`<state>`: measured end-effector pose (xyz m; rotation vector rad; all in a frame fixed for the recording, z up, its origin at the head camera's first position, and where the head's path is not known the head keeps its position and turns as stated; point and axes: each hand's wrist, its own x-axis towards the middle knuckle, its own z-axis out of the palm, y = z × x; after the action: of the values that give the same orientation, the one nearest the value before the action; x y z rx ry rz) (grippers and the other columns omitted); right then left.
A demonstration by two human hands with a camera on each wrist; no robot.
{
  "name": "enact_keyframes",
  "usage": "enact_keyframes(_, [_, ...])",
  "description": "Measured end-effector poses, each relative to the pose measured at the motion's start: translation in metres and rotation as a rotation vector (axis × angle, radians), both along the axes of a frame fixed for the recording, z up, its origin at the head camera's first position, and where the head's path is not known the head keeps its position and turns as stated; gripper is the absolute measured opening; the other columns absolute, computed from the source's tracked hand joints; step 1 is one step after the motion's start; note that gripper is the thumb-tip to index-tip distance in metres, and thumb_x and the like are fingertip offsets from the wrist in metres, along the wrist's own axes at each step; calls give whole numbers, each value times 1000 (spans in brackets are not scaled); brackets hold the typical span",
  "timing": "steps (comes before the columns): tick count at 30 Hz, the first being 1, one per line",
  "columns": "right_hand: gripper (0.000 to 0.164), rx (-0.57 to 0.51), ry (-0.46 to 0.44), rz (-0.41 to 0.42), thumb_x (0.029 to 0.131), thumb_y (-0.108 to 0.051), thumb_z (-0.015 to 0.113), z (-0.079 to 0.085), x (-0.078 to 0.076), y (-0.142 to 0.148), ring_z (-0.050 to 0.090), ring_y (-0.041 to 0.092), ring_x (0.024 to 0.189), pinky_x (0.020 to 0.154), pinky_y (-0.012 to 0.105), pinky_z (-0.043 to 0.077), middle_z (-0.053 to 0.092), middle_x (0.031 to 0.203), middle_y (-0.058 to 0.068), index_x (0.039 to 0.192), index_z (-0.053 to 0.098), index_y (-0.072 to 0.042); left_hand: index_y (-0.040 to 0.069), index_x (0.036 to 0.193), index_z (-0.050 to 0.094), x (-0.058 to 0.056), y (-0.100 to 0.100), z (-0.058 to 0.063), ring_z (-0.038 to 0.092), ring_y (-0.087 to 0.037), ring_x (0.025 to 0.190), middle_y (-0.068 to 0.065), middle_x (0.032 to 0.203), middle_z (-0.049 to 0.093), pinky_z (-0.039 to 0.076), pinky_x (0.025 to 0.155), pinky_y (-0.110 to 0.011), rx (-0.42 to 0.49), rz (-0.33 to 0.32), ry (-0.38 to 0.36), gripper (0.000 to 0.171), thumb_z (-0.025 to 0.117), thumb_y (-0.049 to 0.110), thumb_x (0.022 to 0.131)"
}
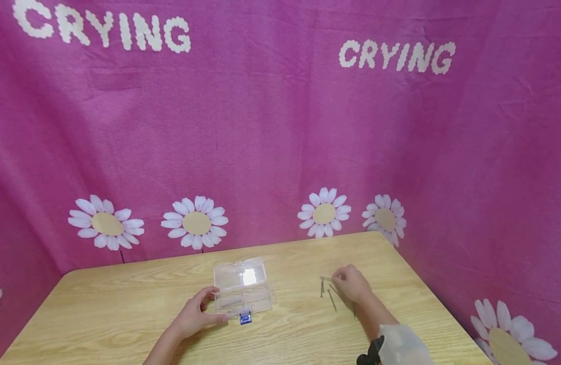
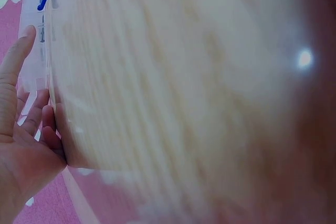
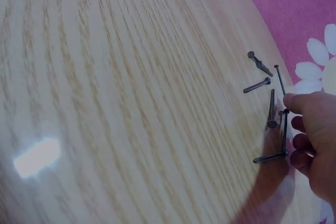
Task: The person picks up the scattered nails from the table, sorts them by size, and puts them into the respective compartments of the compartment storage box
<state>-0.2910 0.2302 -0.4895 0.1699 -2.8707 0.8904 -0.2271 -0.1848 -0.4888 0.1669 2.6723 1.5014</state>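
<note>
A clear plastic compartment box [image 1: 257,299] stands on the table with its lid [image 1: 232,276] raised at the back and a blue clasp [image 1: 246,318] at the front. My left hand [image 1: 196,313] holds the box's left side, thumb near the front corner and fingers toward the back. One compartment shows a small dark item in the left wrist view, too unclear to name. To the right, my right hand [image 1: 353,285] pinches the end of a nail [image 3: 280,80] low over the table. Several loose nails [image 3: 272,109] lie around and beneath its fingers, some partly hidden.
The wooden table [image 1: 125,309] has rounded back corners. A pink curtain [image 1: 262,152] with white letters and daisies hangs behind it and along both sides. A black strap [image 1: 372,353] sits by the right sleeve.
</note>
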Motion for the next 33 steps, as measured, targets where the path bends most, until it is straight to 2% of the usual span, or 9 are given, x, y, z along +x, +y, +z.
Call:
enact_keyframes(4, [12, -32, 35, 16, 83, -14, 61, 3, 0, -2, 52, 18, 81, 81, 42, 45, 58, 89, 8, 87, 70, -7, 9, 122, 53, 1, 0, 1, 39, -18, 84, -9, 111, 55, 31, 70, -28, -4, -3, 6, 68, 86, 18, 63])
enact_keyframes(9, [12, -58, 59, 47, 84, -14, 61, 11, 3, -7, 52, 16, 78, 75, 38, 45, 57, 86, 7, 88, 70, -6, 9, 122, 53, 1, 1, 2, 38, -17, 84, -9, 110, 55, 31, 70, -27, -10, -2, 7, 68, 86, 18, 64])
enact_keyframes(15, [11, -46, 53, 54, 84, -13, 61, 20, 5, -14, 52, 16, 77, 74, 36, 45, 56, 84, 6, 88, 69, -7, 10, 122, 52, 2, 1, 2, 41, -18, 87, -9, 111, 56, 33, 74, -28, -19, 3, 6, 68, 86, 22, 64])
enact_keyframes(21, [9, -89, 77, 89, 83, -11, 62, 23, 7, -23, 51, 16, 77, 74, 36, 44, 58, 81, 5, 84, 70, -7, 10, 122, 52, 3, 1, 0, 43, -19, 89, -11, 114, 58, 34, 75, -30, -17, 8, 12, 68, 86, 23, 64])
enact_keyframes(29, [8, -157, 7, 93, 86, -11, 62, 25, 10, -36, 50, 15, 78, 73, 34, 43, 57, 84, 4, 86, 69, -8, 9, 122, 52, 3, 1, 2, 41, -18, 88, -10, 113, 56, 33, 74, -29, -4, 2, 4, 68, 86, 22, 64])
enact_keyframes(33, [8, -164, 13, 116, 86, -11, 62, 24, 11, -41, 50, 15, 79, 75, 35, 43, 57, 84, 4, 88, 69, -7, 8, 122, 52, 4, 1, 3, 40, -19, 88, -10, 112, 56, 32, 74, -29, -1, -6, 3, 67, 85, 20, 65])
